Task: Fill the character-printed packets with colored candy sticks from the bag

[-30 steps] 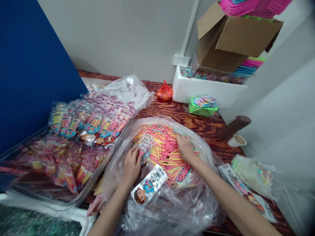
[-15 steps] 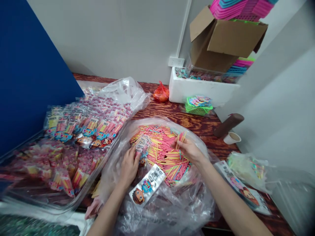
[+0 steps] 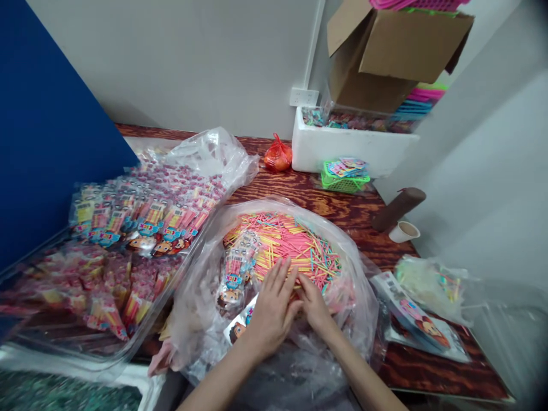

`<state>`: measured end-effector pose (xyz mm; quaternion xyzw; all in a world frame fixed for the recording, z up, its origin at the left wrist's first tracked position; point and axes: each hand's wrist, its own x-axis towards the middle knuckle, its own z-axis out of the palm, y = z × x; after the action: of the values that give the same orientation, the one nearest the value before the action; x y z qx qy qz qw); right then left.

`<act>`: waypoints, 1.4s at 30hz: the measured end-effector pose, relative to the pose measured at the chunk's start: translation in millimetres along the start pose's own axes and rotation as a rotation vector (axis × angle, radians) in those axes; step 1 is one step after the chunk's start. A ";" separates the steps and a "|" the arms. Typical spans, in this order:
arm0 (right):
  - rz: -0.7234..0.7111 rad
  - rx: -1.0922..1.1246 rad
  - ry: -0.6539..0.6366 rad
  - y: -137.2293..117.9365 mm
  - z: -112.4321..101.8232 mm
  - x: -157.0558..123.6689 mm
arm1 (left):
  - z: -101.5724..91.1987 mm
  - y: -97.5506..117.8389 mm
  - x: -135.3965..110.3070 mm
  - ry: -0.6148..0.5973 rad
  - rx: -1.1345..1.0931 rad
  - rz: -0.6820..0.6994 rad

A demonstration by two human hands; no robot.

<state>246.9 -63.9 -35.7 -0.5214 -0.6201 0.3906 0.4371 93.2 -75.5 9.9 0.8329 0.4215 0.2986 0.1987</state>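
A heap of thin coloured sticks (image 3: 285, 242), mostly pink and yellow, lies in an open clear plastic bag (image 3: 357, 268) on the wooden table. My left hand (image 3: 270, 313) rests flat on the near edge of the heap, fingers stretched out, partly covering a cartoon-printed packet (image 3: 237, 330). My right hand (image 3: 315, 305) sits right beside it, touching it, with fingers curled together; what they pinch is hidden. A filled packet of sticks (image 3: 234, 268) lies on the heap's left side.
A clear tray (image 3: 85, 348) of many filled packets fills the left, before a blue panel (image 3: 47, 114). Behind stand a white foam box (image 3: 351, 151), cardboard box (image 3: 398, 51), green basket (image 3: 345, 182) and orange bag (image 3: 277, 158). Right: a paper cup (image 3: 403, 231), brown roll (image 3: 398, 208), more packets (image 3: 417, 322).
My right hand, which lifted a few sticks from the heap, has come down to the near edge. My left hand left the filled packet and moved right to meet it.
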 end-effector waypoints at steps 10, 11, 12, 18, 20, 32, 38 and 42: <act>-0.061 -0.169 0.055 0.4 13.5 -8.7 | 7.9 11.5 -12.0 -0.061 0.016 -0.026; -0.062 -0.155 0.058 0.4 14.2 -9.8 | 11.6 13.6 -9.3 -0.082 0.029 -0.016; -0.059 -0.130 0.051 -0.2 13.8 -10.8 | 13.5 14.1 -7.9 -0.087 0.033 -0.015; 0.043 0.045 -0.023 -9.2 -0.4 -13.4 | 1.1 -14.8 -29.5 0.078 0.055 -0.138; 0.062 0.069 -0.040 -8.7 -3.0 -14.1 | 0.0 -28.4 -39.4 0.094 0.155 -0.211; 0.083 0.136 0.005 -9.2 -3.8 -17.3 | 8.9 -50.1 -49.1 0.147 0.110 -0.344; 0.070 0.144 0.010 -5.9 -3.2 -17.6 | 5.0 -60.6 -55.2 0.233 -0.001 -0.302; 0.071 0.147 -0.004 -4.5 -4.5 -18.0 | -4.9 -55.8 -54.5 0.262 -0.162 -0.376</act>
<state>251.1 -82.3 -32.5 -0.5088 -0.5719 0.4514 0.4586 32.0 -88.2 -36.9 0.6753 0.5662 0.3943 0.2606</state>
